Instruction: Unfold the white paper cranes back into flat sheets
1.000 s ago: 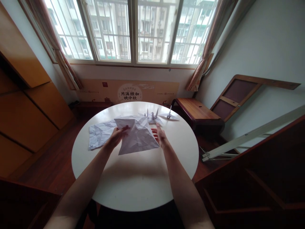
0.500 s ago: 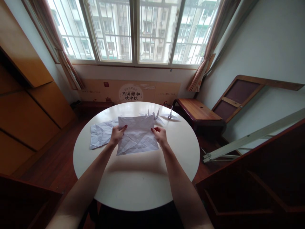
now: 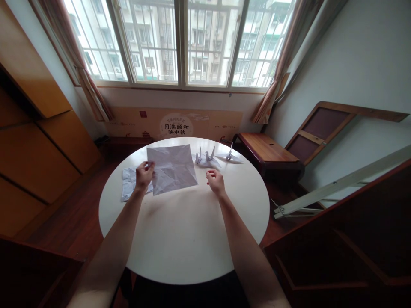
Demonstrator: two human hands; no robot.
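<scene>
My left hand is closed on the left edge of a creased sheet of paper, pinched between thumb and fingers. The sheet is held up over the far part of the table, and its right side is free. Beneath it and my left hand, another creased sheet lies on the table, partly covered. My right hand is apart from the paper, its fingers loosely curled together with nothing in them. Just beyond it stand folded paper cranes, one at the right and two close together.
The round white table fills the middle. A low wooden bench stands at its far right, with a folded metal frame nearer. Wooden cabinets line the left. A printed panel leans below the barred window.
My right hand has let go of the paper's right edge. My left hand has carried the sheet left and slightly away, so the cranes behind it now show.
</scene>
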